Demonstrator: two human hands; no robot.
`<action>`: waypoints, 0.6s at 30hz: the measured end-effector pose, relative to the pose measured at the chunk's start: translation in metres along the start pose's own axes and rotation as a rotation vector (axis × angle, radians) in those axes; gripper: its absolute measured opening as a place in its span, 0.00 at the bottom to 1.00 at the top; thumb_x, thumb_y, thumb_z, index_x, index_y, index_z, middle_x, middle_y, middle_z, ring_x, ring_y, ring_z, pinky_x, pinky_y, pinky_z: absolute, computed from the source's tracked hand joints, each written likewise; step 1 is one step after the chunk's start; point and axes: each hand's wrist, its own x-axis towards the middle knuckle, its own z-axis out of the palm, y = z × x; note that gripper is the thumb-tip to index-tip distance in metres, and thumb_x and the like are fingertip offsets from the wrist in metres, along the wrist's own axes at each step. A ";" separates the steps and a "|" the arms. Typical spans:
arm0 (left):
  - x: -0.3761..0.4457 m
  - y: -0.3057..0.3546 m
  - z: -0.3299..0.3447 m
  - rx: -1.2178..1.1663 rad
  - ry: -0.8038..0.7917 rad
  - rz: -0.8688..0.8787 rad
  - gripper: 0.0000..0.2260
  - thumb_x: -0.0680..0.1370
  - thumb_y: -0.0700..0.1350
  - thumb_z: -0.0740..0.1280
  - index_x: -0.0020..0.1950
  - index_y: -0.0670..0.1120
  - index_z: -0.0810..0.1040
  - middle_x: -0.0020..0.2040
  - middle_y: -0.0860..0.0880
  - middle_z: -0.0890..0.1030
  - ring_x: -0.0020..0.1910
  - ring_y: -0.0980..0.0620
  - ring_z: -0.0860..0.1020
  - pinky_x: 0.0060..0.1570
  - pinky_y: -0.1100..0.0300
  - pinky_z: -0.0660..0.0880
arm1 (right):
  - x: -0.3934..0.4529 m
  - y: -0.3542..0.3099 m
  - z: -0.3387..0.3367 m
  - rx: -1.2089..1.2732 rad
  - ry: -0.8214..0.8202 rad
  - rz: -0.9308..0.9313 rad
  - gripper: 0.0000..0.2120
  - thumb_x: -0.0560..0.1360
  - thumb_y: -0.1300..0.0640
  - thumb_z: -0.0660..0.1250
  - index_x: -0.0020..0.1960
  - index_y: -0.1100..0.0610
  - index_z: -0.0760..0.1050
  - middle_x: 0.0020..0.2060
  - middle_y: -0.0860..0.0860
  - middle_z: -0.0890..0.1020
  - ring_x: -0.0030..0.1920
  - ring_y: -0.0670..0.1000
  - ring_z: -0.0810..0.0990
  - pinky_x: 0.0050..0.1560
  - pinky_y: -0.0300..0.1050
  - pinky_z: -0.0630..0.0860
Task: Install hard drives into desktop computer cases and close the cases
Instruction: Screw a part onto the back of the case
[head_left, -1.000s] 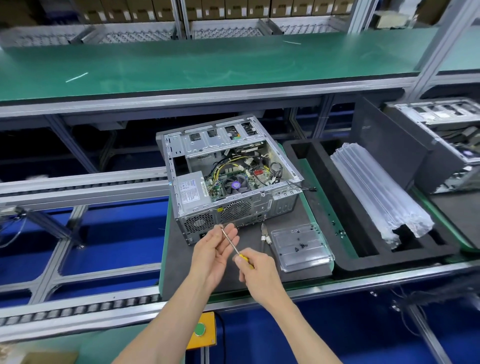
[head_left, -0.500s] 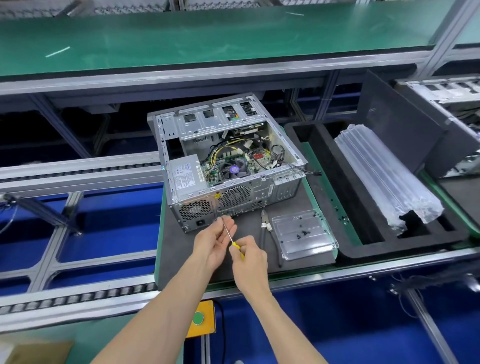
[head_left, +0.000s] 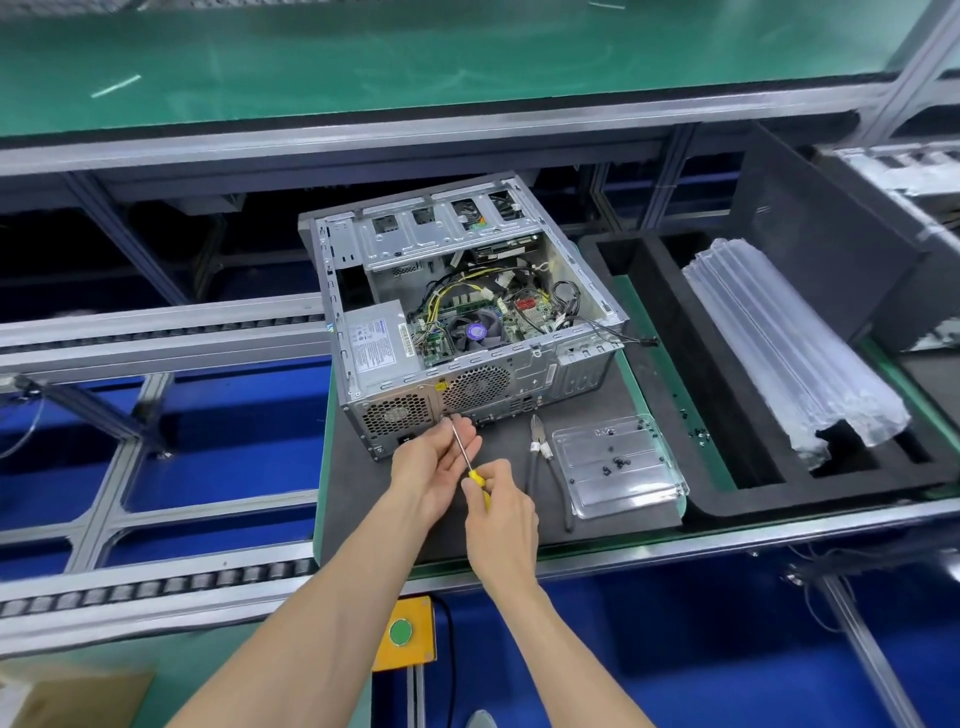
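We see the open computer case (head_left: 467, 322) lying on its side on the dark mat (head_left: 519, 514), its long axis running from the table's near edge toward the far edge and its perforated rear panel facing us. A screwdriver (head_left: 464, 456) slants up toward that panel's lower edge. Our right hand (head_left: 501, 514) curls around its yellow handle; our left hand (head_left: 436, 467) pinches the shaft near the tip. Just right lie pliers (head_left: 537, 457) and a clear tray (head_left: 618, 462) holding small black screws.
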 end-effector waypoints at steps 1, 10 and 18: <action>0.000 0.001 0.000 0.005 0.001 0.000 0.06 0.83 0.36 0.63 0.51 0.35 0.79 0.39 0.43 0.86 0.40 0.48 0.86 0.43 0.53 0.80 | 0.000 -0.001 0.000 0.000 0.001 0.001 0.04 0.83 0.50 0.60 0.52 0.49 0.68 0.40 0.47 0.80 0.41 0.51 0.78 0.40 0.50 0.74; 0.001 -0.002 0.001 -0.015 0.028 0.026 0.05 0.82 0.37 0.66 0.49 0.36 0.79 0.36 0.45 0.84 0.37 0.51 0.84 0.48 0.53 0.80 | 0.002 -0.013 0.000 0.119 -0.074 0.115 0.08 0.84 0.49 0.55 0.55 0.50 0.71 0.45 0.51 0.82 0.48 0.52 0.78 0.47 0.52 0.74; 0.003 -0.008 -0.004 -0.087 -0.016 -0.001 0.06 0.83 0.36 0.63 0.52 0.36 0.79 0.39 0.45 0.86 0.39 0.52 0.86 0.52 0.53 0.80 | 0.002 -0.014 0.002 0.267 0.082 0.225 0.07 0.78 0.50 0.69 0.49 0.53 0.76 0.40 0.47 0.81 0.44 0.44 0.75 0.38 0.36 0.67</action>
